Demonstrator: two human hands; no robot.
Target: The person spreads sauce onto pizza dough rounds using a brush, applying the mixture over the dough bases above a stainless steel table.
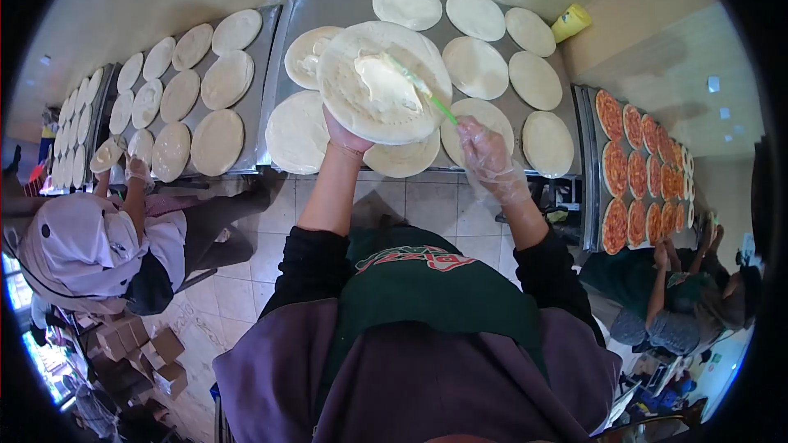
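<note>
A round, pale pizza base (pixel 341 94) rests on my left hand (pixel 350 138), held up above the metal table. Most of my left fingers are hidden beneath it. My right hand (pixel 490 156), in a clear plastic glove, is closed round the green handle of a spatula (pixel 443 108). Its head is smeared with white cream and touches the base's top. A patch of white cream (pixel 379 82) lies near the middle of that base. Several more pizza bases (pixel 476 67) lie on the table around and under it, some with a whitish coating.
A yellow container (pixel 571 23) stands at the table's back right corner. On the left, a co-worker (pixel 107 238) handles bases at another table (pixel 261 74). Another person (pixel 681 295) works at right beside sauce-covered bases (pixel 614 168). Cardboard boxes (pixel 123 336) sit on the tiled floor.
</note>
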